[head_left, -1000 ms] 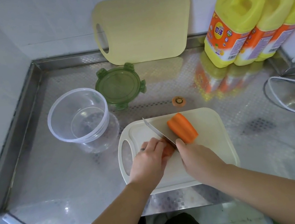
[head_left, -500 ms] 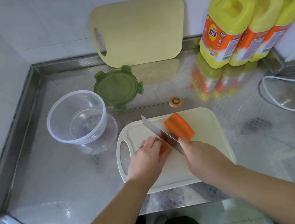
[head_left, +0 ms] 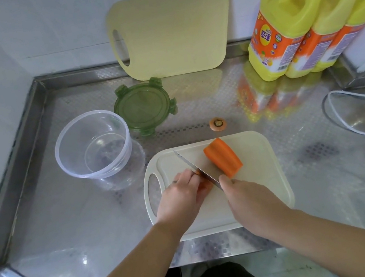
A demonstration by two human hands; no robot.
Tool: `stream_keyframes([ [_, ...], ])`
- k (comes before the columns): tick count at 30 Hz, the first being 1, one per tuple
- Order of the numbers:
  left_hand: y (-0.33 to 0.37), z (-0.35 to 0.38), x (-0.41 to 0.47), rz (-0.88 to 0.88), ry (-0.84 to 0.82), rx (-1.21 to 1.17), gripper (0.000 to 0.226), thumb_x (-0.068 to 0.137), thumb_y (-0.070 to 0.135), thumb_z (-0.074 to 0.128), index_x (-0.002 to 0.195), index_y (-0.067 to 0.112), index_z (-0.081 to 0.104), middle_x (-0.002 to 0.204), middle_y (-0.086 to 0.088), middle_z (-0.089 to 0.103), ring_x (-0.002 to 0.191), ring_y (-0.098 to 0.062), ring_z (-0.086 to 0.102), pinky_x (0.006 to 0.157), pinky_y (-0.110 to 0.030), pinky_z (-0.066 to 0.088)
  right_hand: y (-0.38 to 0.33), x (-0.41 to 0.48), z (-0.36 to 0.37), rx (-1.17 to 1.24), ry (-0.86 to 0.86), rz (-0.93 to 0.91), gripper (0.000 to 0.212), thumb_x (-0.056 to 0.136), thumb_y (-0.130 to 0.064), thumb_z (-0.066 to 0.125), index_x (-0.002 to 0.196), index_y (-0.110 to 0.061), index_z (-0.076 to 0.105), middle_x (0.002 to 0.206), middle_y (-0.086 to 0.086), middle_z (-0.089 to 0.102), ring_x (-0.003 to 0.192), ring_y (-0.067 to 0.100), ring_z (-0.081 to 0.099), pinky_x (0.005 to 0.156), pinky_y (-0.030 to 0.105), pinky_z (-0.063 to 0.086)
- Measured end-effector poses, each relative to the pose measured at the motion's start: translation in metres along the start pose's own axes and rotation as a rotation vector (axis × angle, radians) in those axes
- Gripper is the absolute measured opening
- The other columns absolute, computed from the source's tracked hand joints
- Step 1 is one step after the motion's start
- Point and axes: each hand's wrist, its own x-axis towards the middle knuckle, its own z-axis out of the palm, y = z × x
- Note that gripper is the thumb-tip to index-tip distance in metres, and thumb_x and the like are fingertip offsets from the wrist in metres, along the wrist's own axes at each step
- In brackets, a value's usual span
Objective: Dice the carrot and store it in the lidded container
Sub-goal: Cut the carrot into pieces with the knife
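On the white cutting board (head_left: 264, 187) lies a thick orange carrot chunk (head_left: 223, 158). My left hand (head_left: 181, 196) holds down a smaller carrot piece (head_left: 205, 185), mostly hidden under my fingers. My right hand (head_left: 246, 196) grips the handle of a knife (head_left: 196, 172), whose blade runs diagonally between the two carrot pieces, right beside my left fingers. The clear round container (head_left: 92, 145) stands open to the left of the board, with its green clip lid (head_left: 145, 107) lying flat behind it.
A cut carrot top (head_left: 217, 124) lies on the steel counter (head_left: 69, 217) behind the board. A yellow cutting board (head_left: 171, 33) leans on the back wall. Three yellow detergent bottles (head_left: 291, 30) stand back right. A glass lid (head_left: 363, 115) lies at the right edge.
The knife blade has shifted slightly over the small carrot piece under my left hand. The view has tilted a little; the big chunk and the container stay where they were.
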Motion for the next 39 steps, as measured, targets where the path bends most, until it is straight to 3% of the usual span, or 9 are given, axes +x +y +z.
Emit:
stream_keyframes([
  [6, -0.003, 0.0, 0.0, 0.043, 0.034, 0.02, 0.032, 0.087, 0.039, 0.048, 0.078, 0.015, 0.067, 0.074, 0.003, 0.055, 0.065, -0.017, 0.057, 0.042, -0.024, 0.041, 0.004, 0.01, 0.004, 0.008, -0.029, -0.003, 0.031, 0.096, -0.005, 0.035, 0.126, -0.013, 0.035, 0.073, -0.005, 0.042, 0.067, 0.019, 0.045, 0.052, 0.026, 0.031],
  [12, -0.002, 0.0, -0.001, 0.037, 0.043, 0.025, 0.026, 0.086, 0.035, 0.05, 0.08, 0.017, 0.067, 0.075, 0.004, 0.057, 0.065, -0.017, 0.056, 0.043, -0.022, 0.04, 0.0, 0.021, 0.012, -0.011, 0.004, -0.003, 0.025, 0.095, -0.005, 0.038, 0.119, -0.014, 0.04, 0.063, -0.009, 0.03, 0.058, 0.017, 0.042, 0.046, 0.024, 0.028],
  [16, 0.0, -0.002, -0.001, 0.012, 0.019, -0.019, 0.025, 0.085, 0.037, 0.05, 0.084, 0.02, 0.069, 0.08, 0.006, 0.059, 0.07, -0.016, 0.059, 0.042, -0.025, 0.047, 0.008, 0.025, 0.006, 0.095, -0.024, 0.044, 0.007, 0.096, -0.012, 0.04, 0.096, -0.018, 0.037, 0.062, -0.006, 0.036, 0.057, 0.019, 0.045, 0.045, 0.025, 0.025],
  [19, 0.003, -0.005, -0.007, -0.027, 0.034, -0.077, 0.027, 0.086, 0.039, 0.048, 0.089, 0.021, 0.069, 0.091, 0.01, 0.062, 0.079, -0.014, 0.06, 0.047, -0.026, 0.051, 0.012, 0.022, 0.002, 0.156, 0.013, 0.08, 0.014, 0.098, -0.016, 0.039, 0.089, -0.021, 0.03, 0.063, -0.005, 0.04, 0.056, 0.017, 0.044, 0.045, 0.025, 0.025],
  [24, -0.001, -0.004, -0.013, -0.037, 0.046, -0.094, 0.028, 0.085, 0.036, 0.048, 0.091, 0.017, 0.067, 0.105, 0.015, 0.05, 0.086, -0.009, 0.051, 0.048, -0.033, 0.055, 0.006, 0.01, 0.0, 0.062, 0.044, 0.061, 0.012, 0.097, -0.01, 0.039, 0.106, -0.018, 0.037, 0.064, -0.005, 0.038, 0.058, 0.021, 0.046, 0.051, 0.032, 0.033],
  [27, 0.0, -0.006, -0.011, -0.038, 0.016, -0.078, 0.028, 0.086, 0.038, 0.047, 0.09, 0.018, 0.067, 0.101, 0.015, 0.056, 0.083, -0.011, 0.055, 0.048, -0.033, 0.054, 0.003, 0.006, -0.003, 0.015, 0.032, 0.048, 0.02, 0.096, -0.007, 0.038, 0.114, -0.015, 0.036, 0.066, -0.005, 0.036, 0.065, 0.025, 0.046, 0.057, 0.034, 0.035],
  [30, 0.002, -0.008, -0.01, -0.033, 0.005, -0.057, 0.029, 0.086, 0.038, 0.048, 0.088, 0.017, 0.067, 0.098, 0.012, 0.062, 0.08, -0.013, 0.058, 0.047, -0.029, 0.053, 0.001, 0.001, -0.003, 0.002, 0.03, 0.039, 0.025, 0.096, -0.006, 0.036, 0.119, -0.015, 0.035, 0.073, -0.002, 0.043, 0.065, 0.024, 0.047, 0.052, 0.03, 0.032],
  [35, -0.001, -0.008, -0.01, -0.049, -0.05, -0.052, 0.012, 0.08, 0.02, 0.074, 0.09, 0.015, 0.069, 0.097, 0.008, 0.064, 0.08, -0.016, 0.061, 0.049, -0.032, 0.054, -0.001, -0.003, -0.002, 0.002, 0.017, 0.041, 0.029, 0.097, -0.008, 0.035, 0.125, -0.015, 0.034, 0.079, -0.001, 0.05, 0.069, 0.021, 0.053, 0.058, 0.03, 0.039],
  [39, -0.001, -0.007, -0.01, -0.044, -0.06, -0.045, 0.011, 0.081, 0.024, 0.067, 0.086, 0.014, 0.069, 0.091, 0.006, 0.063, 0.076, -0.019, 0.061, 0.046, -0.032, 0.053, -0.002, -0.002, -0.003, -0.007, -0.008, 0.029, 0.032, 0.096, -0.006, 0.038, 0.126, -0.015, 0.035, 0.09, 0.0, 0.059, 0.074, 0.019, 0.057, 0.06, 0.029, 0.042],
])
